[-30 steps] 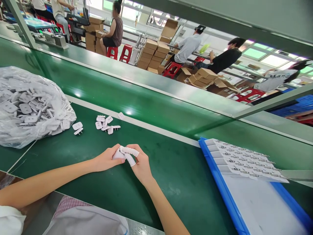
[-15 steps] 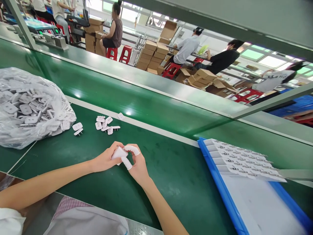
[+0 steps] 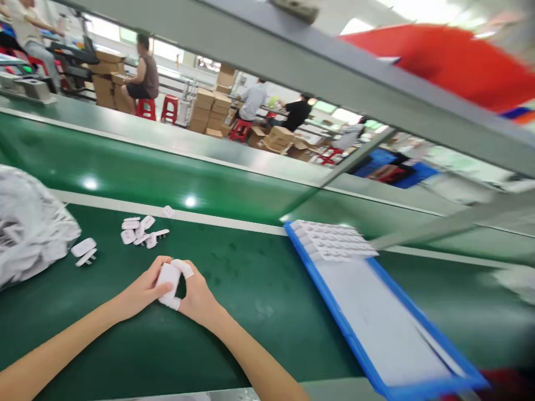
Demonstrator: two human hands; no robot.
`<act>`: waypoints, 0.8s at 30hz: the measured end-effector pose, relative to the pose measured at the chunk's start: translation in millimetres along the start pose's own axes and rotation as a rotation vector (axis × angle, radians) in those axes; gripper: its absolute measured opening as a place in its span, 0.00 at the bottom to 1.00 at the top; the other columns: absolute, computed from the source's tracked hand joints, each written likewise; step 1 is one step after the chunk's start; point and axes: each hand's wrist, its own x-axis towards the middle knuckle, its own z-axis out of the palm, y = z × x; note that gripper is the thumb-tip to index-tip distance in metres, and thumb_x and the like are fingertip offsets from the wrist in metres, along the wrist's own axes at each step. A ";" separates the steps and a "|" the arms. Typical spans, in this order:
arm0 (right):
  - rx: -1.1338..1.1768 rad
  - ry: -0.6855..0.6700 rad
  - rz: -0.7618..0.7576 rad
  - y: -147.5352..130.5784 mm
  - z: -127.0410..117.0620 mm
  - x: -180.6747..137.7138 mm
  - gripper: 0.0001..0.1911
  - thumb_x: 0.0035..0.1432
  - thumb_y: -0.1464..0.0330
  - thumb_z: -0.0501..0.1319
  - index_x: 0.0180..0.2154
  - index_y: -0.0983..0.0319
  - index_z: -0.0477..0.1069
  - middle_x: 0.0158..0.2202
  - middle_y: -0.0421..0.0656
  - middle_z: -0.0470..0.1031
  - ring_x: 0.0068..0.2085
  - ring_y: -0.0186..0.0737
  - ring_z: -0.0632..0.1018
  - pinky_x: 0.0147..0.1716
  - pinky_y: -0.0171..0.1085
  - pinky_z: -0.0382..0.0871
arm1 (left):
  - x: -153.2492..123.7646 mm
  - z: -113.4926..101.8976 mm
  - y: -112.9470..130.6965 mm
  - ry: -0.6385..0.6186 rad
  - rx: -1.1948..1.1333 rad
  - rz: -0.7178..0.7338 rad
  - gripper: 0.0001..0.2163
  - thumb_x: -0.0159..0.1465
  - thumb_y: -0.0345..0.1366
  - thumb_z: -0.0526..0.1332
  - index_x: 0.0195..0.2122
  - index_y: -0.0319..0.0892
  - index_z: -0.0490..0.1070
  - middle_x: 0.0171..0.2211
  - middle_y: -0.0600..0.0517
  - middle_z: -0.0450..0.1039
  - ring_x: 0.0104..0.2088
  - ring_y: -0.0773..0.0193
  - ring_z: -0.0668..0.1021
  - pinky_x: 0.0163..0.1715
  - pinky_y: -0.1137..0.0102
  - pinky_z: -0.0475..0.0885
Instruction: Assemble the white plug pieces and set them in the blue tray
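Note:
A small white plastic charger casing [image 3: 168, 277] is held up over the green bench between both hands. My left hand [image 3: 146, 288] grips it from the left, with the thumb across its front. From the other side my right hand [image 3: 196, 294] pinches the casing with thumb and forefinger, both wearing white finger cots. Just beyond the hands lies a loose cluster of white plug plates with metal pins [image 3: 140, 233]. Two more plug plates [image 3: 84, 248] sit farther left, near a clear plastic bag [image 3: 42, 234] heaped with similar pieces, blurred here.
On the right stands a blue-rimmed tray [image 3: 321, 289] with rows of white casings [image 3: 330, 239] at its far end. A green partition [image 3: 234, 200] runs behind the bench, under a grey overhead beam [image 3: 251, 50]. People sit working beyond, near stacked cartons [image 3: 204, 111].
The view has swung to the right, so the bag and hands sit farther left and more of the tray shows. The casing has been turned more upright between my hands.

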 end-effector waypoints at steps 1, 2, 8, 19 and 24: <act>-0.019 -0.011 0.003 0.0 -4.2 0.6 0.37 0.46 0.62 0.69 0.56 0.59 0.56 0.48 0.47 0.66 0.45 0.44 0.73 0.46 0.42 0.70 | -0.5 -0.6 -0.4 -0.020 0.034 0.008 0.27 0.58 0.50 0.56 0.55 0.46 0.53 0.41 0.50 0.69 0.38 0.58 0.74 0.35 0.67 0.70; -0.042 -0.024 0.006 0.1 -8.7 1.4 0.38 0.45 0.61 0.69 0.55 0.59 0.57 0.47 0.47 0.67 0.45 0.44 0.73 0.46 0.41 0.69 | -0.6 -1.5 -1.6 -0.030 0.095 0.029 0.31 0.55 0.50 0.59 0.57 0.47 0.50 0.44 0.49 0.69 0.40 0.57 0.74 0.36 0.67 0.71; -0.134 -0.147 -0.083 -1.2 -28.0 5.0 0.38 0.43 0.58 0.70 0.54 0.60 0.60 0.44 0.46 0.70 0.46 0.45 0.72 0.48 0.40 0.67 | 6.7 -11.5 -13.1 0.000 0.532 0.087 0.22 0.52 0.41 0.60 0.47 0.45 0.60 0.39 0.51 0.72 0.34 0.59 0.76 0.29 0.71 0.71; -0.289 0.051 -0.017 10.1 6.6 0.6 0.24 0.47 0.58 0.61 0.45 0.63 0.65 0.37 0.43 0.71 0.37 0.38 0.74 0.35 0.33 0.69 | 5.8 14.7 -31.3 0.239 0.710 0.263 0.15 0.52 0.41 0.60 0.39 0.44 0.63 0.33 0.52 0.71 0.29 0.61 0.75 0.26 0.72 0.70; -0.610 -0.089 -0.096 21.3 10.4 2.3 0.13 0.42 0.59 0.57 0.26 0.62 0.66 0.24 0.41 0.67 0.25 0.36 0.70 0.20 0.33 0.62 | 7.0 19.5 -27.6 0.110 0.757 0.164 0.12 0.50 0.38 0.60 0.35 0.43 0.64 0.31 0.51 0.71 0.30 0.60 0.75 0.27 0.70 0.70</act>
